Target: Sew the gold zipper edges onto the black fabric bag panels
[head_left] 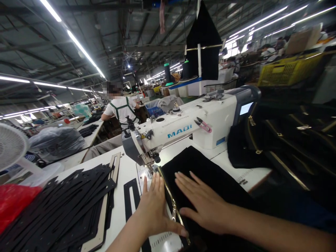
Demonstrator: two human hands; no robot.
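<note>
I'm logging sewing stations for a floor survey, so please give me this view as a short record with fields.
Left hand: spread, thumb at the gold zipper
Right hand: flat on black fabric
Machine: white MAQI sewing machine
Table left: overlapping black cut pieces
Right side: piled black zippered pieces
Beyond machine: person in white top, green straps

Left hand (152, 210) and right hand (202, 203), both bare, each with slim, tapering fingers (183, 182) and a rounded thumb (190, 212), the wrists (228, 214) broadening into smooth forearms (273, 227), likewise bare as far as shown.
</note>
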